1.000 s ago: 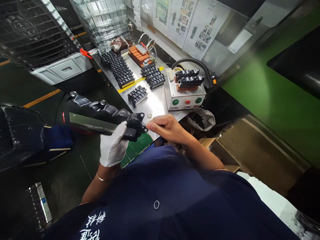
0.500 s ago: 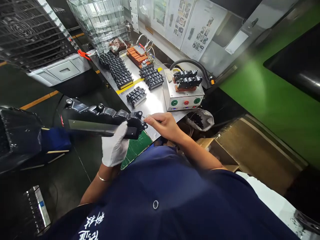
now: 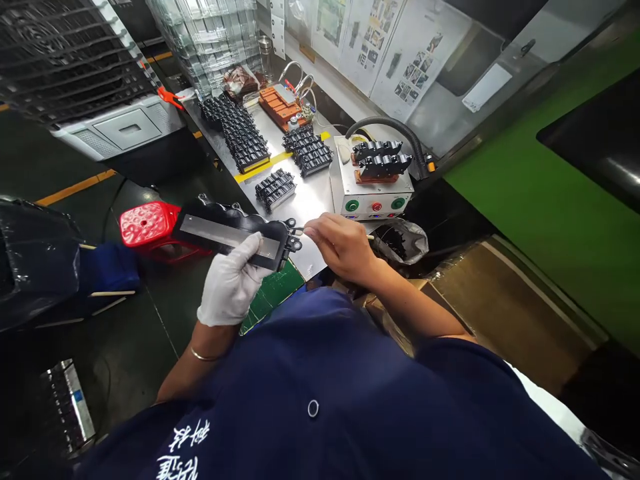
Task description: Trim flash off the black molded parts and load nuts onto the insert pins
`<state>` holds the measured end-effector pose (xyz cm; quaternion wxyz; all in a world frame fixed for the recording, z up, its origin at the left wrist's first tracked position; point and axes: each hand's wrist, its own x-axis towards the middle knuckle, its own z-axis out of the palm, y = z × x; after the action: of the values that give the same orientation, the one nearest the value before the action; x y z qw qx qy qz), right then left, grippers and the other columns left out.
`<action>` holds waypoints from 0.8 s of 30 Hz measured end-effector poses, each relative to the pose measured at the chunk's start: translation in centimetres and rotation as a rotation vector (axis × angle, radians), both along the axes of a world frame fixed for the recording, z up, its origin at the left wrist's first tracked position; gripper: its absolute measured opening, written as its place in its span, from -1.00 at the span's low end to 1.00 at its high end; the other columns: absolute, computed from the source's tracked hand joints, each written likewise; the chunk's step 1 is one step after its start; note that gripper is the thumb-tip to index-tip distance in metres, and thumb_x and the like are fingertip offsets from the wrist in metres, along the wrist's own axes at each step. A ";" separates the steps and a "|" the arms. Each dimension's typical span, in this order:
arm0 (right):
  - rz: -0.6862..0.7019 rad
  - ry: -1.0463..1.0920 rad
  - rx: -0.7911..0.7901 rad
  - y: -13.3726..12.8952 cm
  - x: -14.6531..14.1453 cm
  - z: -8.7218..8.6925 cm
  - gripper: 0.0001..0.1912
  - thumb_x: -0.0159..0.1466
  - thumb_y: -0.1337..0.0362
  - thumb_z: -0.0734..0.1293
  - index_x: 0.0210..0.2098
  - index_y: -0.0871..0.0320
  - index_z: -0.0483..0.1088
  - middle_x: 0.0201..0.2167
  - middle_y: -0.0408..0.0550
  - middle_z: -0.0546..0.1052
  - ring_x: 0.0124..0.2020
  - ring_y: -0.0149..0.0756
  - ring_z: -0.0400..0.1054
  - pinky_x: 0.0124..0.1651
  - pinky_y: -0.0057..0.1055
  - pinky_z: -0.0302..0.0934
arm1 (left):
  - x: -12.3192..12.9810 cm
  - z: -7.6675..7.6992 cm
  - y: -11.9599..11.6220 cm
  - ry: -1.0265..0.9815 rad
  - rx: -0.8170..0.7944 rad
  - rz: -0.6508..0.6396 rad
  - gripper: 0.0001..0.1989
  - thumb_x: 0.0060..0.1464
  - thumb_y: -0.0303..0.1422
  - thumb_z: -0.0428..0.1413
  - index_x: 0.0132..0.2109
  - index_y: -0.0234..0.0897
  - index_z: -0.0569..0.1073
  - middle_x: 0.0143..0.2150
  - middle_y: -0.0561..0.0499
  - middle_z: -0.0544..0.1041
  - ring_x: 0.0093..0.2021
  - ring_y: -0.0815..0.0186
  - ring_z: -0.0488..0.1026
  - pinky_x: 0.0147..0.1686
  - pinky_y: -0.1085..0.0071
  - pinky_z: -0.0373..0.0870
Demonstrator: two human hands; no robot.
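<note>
Apparently you're mid-piece: the fingers of your gloved left hand [image 3: 233,287] grip one black part [image 3: 227,235], and those of your bare right hand [image 3: 345,247], pinched narrow, hold one thin tool [image 3: 370,237] at its end, contact unclear, so that end looks unfinished. Beyond your right fingers, two similar parts [image 3: 385,164] sit atop one control box [image 3: 345,190]; ahead of your left fingers, three packed groups [image 3: 276,190] lie on the bench [image 3: 313,203], pieces uncountable, done or waiting can't tell.

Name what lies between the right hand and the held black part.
A thin tool, held in the right hand, reaches toward the end of the black part; contact is unclear. The head view shows it.
</note>
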<state>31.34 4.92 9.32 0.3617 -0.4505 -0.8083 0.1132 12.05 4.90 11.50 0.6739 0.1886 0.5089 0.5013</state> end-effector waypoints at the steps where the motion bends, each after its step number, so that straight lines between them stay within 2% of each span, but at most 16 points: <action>1: -0.026 -0.031 -0.009 -0.1 -0.1 0.1 -0.61 0.46 0.18 0.08 -0.31 0.20 0.43 -0.40 -0.02 0.53 -0.37 -0.37 0.33 -0.28 -0.43 0.12 | 0.1 0.0 -0.1 0.001 0.004 0.026 -0.79 0.17 -0.60 0.07 -0.23 -0.26 0.57 -0.27 0.09 0.65 -0.01 0.31 0.57 -0.10 0.53 0.58; 3: -0.064 -0.074 -0.023 -0.2 -0.5 0.3 -0.58 0.45 0.15 0.09 -0.35 0.21 0.44 -0.43 -0.03 0.53 -0.42 -0.39 0.31 -0.31 -0.43 0.08 | 0.4 0.2 -0.3 -0.032 -0.018 0.102 -0.82 0.10 -0.61 0.13 -0.26 -0.29 0.57 -0.27 0.06 0.65 -0.05 0.24 0.59 -0.16 0.47 0.61; 7: -0.130 -0.141 -0.042 -0.4 -1.1 0.2 -0.53 0.45 0.11 0.10 -0.40 0.22 0.46 -0.48 -0.04 0.53 -0.48 -0.42 0.27 -0.37 -0.43 0.00 | 0.7 0.1 -0.6 -0.038 -0.004 0.135 -0.89 0.00 -0.59 0.22 -0.28 -0.36 0.56 -0.29 0.01 0.65 -0.13 0.20 0.61 -0.17 0.36 0.63; 9: -0.156 -0.167 -0.060 -0.4 -1.1 0.2 -0.51 0.45 0.10 0.09 -0.41 0.23 0.47 -0.50 -0.04 0.50 -0.49 -0.43 0.24 -0.39 -0.43 -0.03 | 0.5 -0.1 -0.6 -0.015 -0.001 0.137 -0.89 -0.04 -0.56 0.26 -0.29 -0.38 0.55 -0.33 0.00 0.63 -0.19 0.21 0.62 -0.23 0.38 0.64; 11: -0.112 -0.180 -0.106 -0.2 -0.7 0.6 -0.49 0.45 0.09 0.08 -0.44 0.23 0.45 -0.52 -0.06 0.48 -0.51 -0.45 0.20 -0.40 -0.43 -0.05 | 0.1 -0.4 -0.6 -0.001 0.005 0.108 -0.88 -0.06 -0.52 0.29 -0.30 -0.38 0.56 -0.35 0.00 0.63 -0.24 0.24 0.62 -0.27 0.42 0.63; 13: 0.086 -0.196 -0.205 0.2 0.1 1.4 -0.47 0.45 0.07 0.09 -0.50 0.22 0.41 -0.57 -0.10 0.43 -0.54 -0.47 0.14 -0.40 -0.44 -0.04 | -0.2 -0.6 -0.5 -0.012 0.019 0.043 -0.85 -0.09 -0.51 0.32 -0.29 -0.38 0.57 -0.31 -0.01 0.64 -0.22 0.22 0.62 -0.21 0.41 0.62; 16: 0.518 -0.233 -0.372 0.9 1.7 3.3 -0.48 0.44 0.04 0.13 -0.52 0.21 0.40 -0.61 -0.16 0.39 -0.57 -0.50 0.12 -0.40 -0.46 -0.02 | -0.6 -0.5 -0.1 -0.056 0.035 -0.121 -0.77 -0.12 -0.53 0.32 -0.22 -0.39 0.59 -0.25 -0.07 0.65 -0.16 0.13 0.62 -0.07 0.28 0.60; 17: 0.595 -0.242 -0.384 1.1 2.1 3.9 -0.49 0.44 0.04 0.12 -0.48 0.20 0.41 -0.60 -0.16 0.40 -0.55 -0.50 0.14 -0.39 -0.46 -0.01 | -0.7 -0.4 0.0 -0.071 0.030 -0.176 -0.77 -0.10 -0.52 0.31 -0.21 -0.40 0.59 -0.25 -0.08 0.65 -0.18 0.11 0.62 -0.06 0.24 0.59; 18: 0.611 -0.254 -0.364 1.3 2.4 4.3 -0.50 0.45 0.05 0.11 -0.44 0.21 0.43 -0.56 -0.14 0.42 -0.53 -0.49 0.17 -0.38 -0.46 0.00 | -0.8 -0.3 0.2 -0.086 0.020 -0.218 -0.78 -0.07 -0.52 0.29 -0.19 -0.41 0.59 -0.27 -0.09 0.65 -0.20 0.11 0.63 -0.07 0.22 0.60; 21: 0.438 -0.352 -0.168 1.5 2.8 4.7 -0.47 0.47 0.06 0.02 -0.35 0.22 0.44 -0.49 -0.08 0.43 -0.48 -0.44 0.19 -0.38 -0.42 -0.04 | -1.1 -0.1 0.7 -0.138 -0.047 -0.261 -0.84 0.00 -0.55 0.23 -0.20 -0.46 0.59 -0.30 -0.14 0.64 -0.24 0.13 0.63 -0.09 0.23 0.61; 24: 0.307 -0.498 0.023 1.5 2.4 3.9 -0.38 0.43 -0.11 -0.01 -0.35 0.22 0.42 -0.48 -0.05 0.40 -0.46 -0.38 0.16 -0.42 -0.38 -0.17 | -1.5 -0.3 1.0 -0.212 -0.102 -0.308 -0.83 0.03 -0.57 0.20 -0.17 -0.49 0.58 -0.27 -0.18 0.64 -0.23 0.13 0.63 -0.09 0.23 0.61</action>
<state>33.72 6.39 13.20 0.1358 -0.3328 -0.9321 0.0436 10.60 5.93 11.20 0.8012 0.1759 0.4250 0.3829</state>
